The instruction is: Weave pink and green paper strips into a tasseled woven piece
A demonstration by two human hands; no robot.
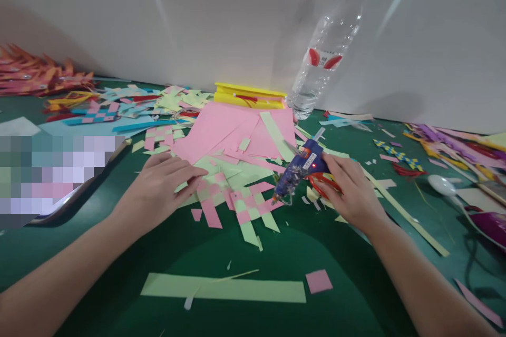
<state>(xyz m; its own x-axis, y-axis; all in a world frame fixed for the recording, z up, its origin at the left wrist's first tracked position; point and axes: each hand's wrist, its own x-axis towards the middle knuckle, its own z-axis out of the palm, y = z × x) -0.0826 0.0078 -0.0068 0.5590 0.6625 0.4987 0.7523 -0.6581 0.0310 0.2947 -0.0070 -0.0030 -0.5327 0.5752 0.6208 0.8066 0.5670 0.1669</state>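
My left hand (pixel 160 181), fingers loosely bent and thumb a little apart, rests at the left edge of a pink and pale green woven paper piece (pixel 241 202). Loose strip ends stick out from the weave toward me. To its right my right hand (pixel 350 189) has its fingers closed at the handle end of a blue hot glue gun (pixel 302 166). The gun's nozzle points down and left, a red light glows on its side, and stringy glue clings to its front. A red loop (pixel 324 184), perhaps a scissors handle, shows by my right thumb.
A pink paper sheet (pixel 225 126) lies behind the weave, before a yellow folded holder (pixel 250 96). A tilted plastic bottle (pixel 324 58) stands by the wall. A pale green strip (pixel 237 289) and pink square (pixel 319 281) lie in front. A white spoon (pixel 441 185) is right.
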